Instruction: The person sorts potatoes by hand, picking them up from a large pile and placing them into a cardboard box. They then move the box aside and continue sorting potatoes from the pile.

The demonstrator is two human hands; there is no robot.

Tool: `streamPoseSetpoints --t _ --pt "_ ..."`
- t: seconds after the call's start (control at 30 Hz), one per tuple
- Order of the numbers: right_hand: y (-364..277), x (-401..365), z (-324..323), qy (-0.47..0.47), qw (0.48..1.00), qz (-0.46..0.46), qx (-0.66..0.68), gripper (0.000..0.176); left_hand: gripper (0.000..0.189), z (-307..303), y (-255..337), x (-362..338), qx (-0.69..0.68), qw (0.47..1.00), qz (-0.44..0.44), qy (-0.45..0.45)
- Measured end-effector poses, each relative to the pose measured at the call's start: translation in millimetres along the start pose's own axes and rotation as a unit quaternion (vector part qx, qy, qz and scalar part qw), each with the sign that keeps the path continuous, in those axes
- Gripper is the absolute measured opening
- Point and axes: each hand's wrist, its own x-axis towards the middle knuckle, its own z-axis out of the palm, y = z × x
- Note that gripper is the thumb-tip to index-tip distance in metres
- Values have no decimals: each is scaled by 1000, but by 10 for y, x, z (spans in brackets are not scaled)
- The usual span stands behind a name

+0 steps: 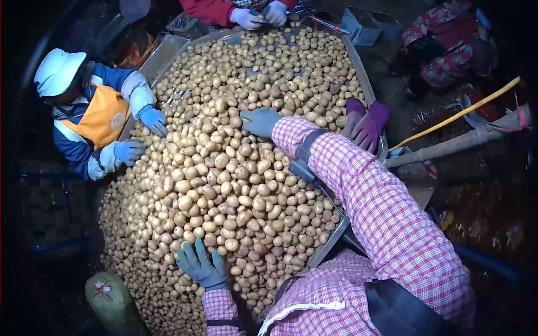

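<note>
A big heap of potatoes (224, 185) spreads over a metal-sided sorting table (358, 67). My left hand (203, 267), in a blue-grey glove with teal fingertips, rests on the near slope of the heap. Its fingers are spread and nothing is held in them. Farther up the heap, my right hand (260, 122) in a similar glove lies on the potatoes, back upward and fingers pointing left. Those fingers look extended, though their undersides and the palm are hidden. Pink checked sleeves cover both my arms.
A person (89, 112) with a white cap and orange apron has both blue-gloved hands on the heap. Another person's white gloves (260, 15) are at the far edge. Purple gloves (367, 123) lie on the right rim. A yellow pole (459, 112) and filled sack (112, 305) flank the table.
</note>
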Motion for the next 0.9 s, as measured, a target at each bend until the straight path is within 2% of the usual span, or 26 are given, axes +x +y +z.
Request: streamPoseSetpoints --t 0.07,0.1,0.13,0.2,0.23,0.33,0.4,0.47,0.53,0.6,0.67,0.77,0.87,0.9 --pt "128 175 8 18 998 9 56 50 57 -4 -16 -19 4 1000 0 -9" --pt "184 303 -50 -33 999 32 23 60 58 1 -13 -27 12 1000 1 -4" --pt "225 338 -60 5 999 25 46 62 58 -17 -4 -19 13 1000 -3 -8" --pt "246 356 -104 6 994 41 102 59 57 -50 22 -7 11 1000 -11 -18" --pt "187 240 -111 53 990 39 122 63 57 -39 7 -15 13 1000 -4 -11" --pt "91 -382 -64 171 971 -35 165 58 57 20 -10 -11 11 1000 8 14" --pt "212 -768 -76 191 953 -10 234 45 57 -3 -1 10 5 1000 13 23" --pt "620 -940 -195 264 937 16 226 38 56 -2 -2 17 18 999 18 33" --pt "1141 -925 -549 281 923 129 230 35 56 -5 -1 24 15 999 20 33" --pt "1840 -790 -716 323 929 175 41 32 56 -2 19 39 7 999 19 35" --pt "2258 -670 -729 279 943 179 3 28 56 -3 28 27 7 999 16 33" --pt "2470 -458 -588 240 942 215 -91 28 56 3 12 -2 14 999 13 27" --pt "2558 -466 -745 164 967 187 -53 30 56 32 -9 8 12 999 17 29" --pt "2509 -546 -792 177 942 221 181 30 55 18 7 29 10 999 18 37"
